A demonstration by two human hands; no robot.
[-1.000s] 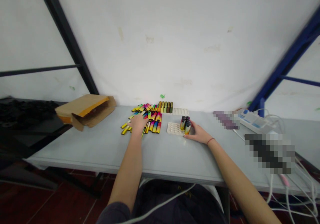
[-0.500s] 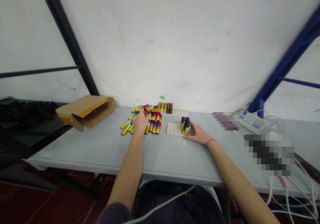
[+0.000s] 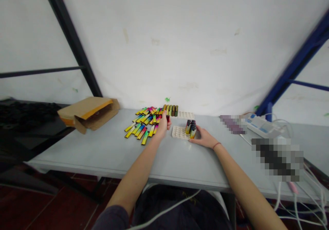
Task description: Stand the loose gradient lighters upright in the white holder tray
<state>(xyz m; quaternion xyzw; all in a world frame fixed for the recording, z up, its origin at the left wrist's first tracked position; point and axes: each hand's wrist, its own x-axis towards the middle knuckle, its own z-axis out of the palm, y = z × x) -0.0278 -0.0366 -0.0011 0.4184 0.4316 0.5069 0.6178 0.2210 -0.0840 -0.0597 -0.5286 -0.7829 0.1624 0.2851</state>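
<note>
A red lighter [image 3: 168, 118] is closed in the fingers of my left hand [image 3: 162, 125], which is over the right side of a spread of multicoloured lighters [image 3: 140, 131] lying on the table. My right hand [image 3: 205, 139] is around the right end of a white tray [image 3: 177, 133] with rows of holes, thumb at its front edge and fingers partly hidden behind. Several dark-topped lighters [image 3: 190, 128] stand upright in that end of the tray, beside my fingers. The tray's left part shows bare holes.
A second white tray [image 3: 186, 115] by the wall holds upright lighters [image 3: 171, 110] at its left. An opened cardboard box [image 3: 88, 111] lies at the left of the grey table [image 3: 102, 154]. A power strip [image 3: 260, 124] and white cables [image 3: 295, 209] are at the right.
My left hand has moved right from the lighter pile towards the front tray, a red lighter now showing in its fingers. Some lying lighters have shifted. My right hand stays at the tray.
</note>
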